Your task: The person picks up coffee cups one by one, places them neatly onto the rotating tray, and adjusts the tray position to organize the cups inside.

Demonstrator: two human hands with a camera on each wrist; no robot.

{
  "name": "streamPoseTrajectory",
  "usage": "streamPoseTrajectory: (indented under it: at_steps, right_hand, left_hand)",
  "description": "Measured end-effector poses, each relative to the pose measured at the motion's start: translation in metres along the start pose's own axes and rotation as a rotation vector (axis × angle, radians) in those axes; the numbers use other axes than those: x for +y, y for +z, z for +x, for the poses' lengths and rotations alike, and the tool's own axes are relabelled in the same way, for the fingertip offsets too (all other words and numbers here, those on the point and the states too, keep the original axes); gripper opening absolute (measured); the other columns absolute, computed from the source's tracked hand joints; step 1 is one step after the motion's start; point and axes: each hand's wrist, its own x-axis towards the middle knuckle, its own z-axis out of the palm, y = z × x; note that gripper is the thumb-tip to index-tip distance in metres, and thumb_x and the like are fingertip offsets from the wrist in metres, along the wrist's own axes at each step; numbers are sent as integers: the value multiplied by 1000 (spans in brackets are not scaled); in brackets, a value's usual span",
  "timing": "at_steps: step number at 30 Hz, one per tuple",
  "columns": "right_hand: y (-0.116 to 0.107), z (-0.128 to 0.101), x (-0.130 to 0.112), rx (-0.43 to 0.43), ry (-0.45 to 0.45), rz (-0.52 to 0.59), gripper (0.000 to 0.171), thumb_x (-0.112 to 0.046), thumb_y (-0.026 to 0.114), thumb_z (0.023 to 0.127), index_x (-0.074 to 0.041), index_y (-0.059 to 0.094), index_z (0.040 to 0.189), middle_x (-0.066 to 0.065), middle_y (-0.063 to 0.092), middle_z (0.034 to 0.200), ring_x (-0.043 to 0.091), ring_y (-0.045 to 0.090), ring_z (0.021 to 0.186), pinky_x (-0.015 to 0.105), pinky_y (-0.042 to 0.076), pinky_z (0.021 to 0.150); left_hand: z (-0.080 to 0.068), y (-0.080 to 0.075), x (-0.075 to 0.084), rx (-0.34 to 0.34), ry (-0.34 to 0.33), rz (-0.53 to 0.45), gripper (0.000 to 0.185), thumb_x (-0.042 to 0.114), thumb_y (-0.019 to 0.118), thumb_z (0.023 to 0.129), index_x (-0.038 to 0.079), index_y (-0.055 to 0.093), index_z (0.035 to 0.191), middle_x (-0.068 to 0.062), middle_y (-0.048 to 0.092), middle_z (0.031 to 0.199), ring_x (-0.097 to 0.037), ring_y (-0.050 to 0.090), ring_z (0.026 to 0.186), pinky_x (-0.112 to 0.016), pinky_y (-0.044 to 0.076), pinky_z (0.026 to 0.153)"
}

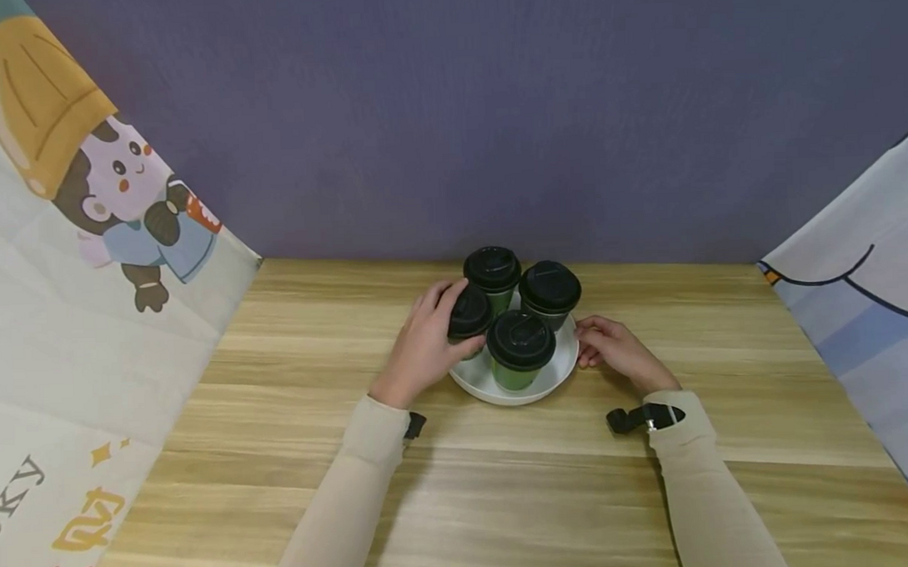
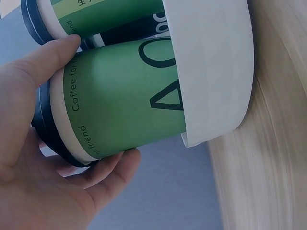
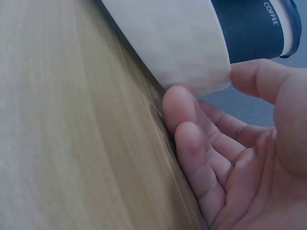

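Note:
My left hand (image 1: 423,343) grips a green paper coffee cup (image 2: 122,98) near its black lid (image 1: 470,312), thumb on one side and fingers around the other. The cup stands inside a white dish (image 1: 482,388) at the dish's left side; the wall hides its lower part. At the right edge of the dish, my right hand (image 1: 614,347) holds the rim, with the thumb (image 3: 254,79) at the top edge and curled fingertips (image 3: 180,108) against the outer wall, low by the table. Three more lidded cups share the dish: a front green cup (image 1: 516,375), a back green cup (image 1: 500,301) and a dark cup (image 3: 249,31).
The dish stands on a wood-grain table (image 1: 506,498), toward its back edge. Behind rises a plain blue-grey panel (image 1: 448,125). Printed cloths hang along the left side (image 1: 88,330) and the right side (image 1: 875,302). Each wrist wears a black strap (image 1: 665,415).

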Motion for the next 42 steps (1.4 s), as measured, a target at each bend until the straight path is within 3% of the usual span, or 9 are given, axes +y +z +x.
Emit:
streamPoseTrajectory:
  at_steps: [12, 42]
  right_hand:
    - [2, 1, 1, 12, -7, 26, 39, -18, 49, 106, 12, 49, 131, -3, 65, 77, 7, 65, 68, 20, 54, 64]
    - [13, -9, -2, 2, 1, 52, 42, -16, 50, 105, 13, 46, 135, 2, 66, 79, 7, 66, 69, 21, 55, 66]
  left_hand:
    - [-1, 1, 2, 5, 10, 6, 88, 40, 83, 85, 15, 39, 156, -11, 44, 153, -31, 46, 140, -48, 46, 111]
    - [-10, -9, -2, -31, -6, 19, 91, 42, 85, 83, 20, 37, 157, -10, 43, 152, -30, 48, 139, -51, 50, 106]
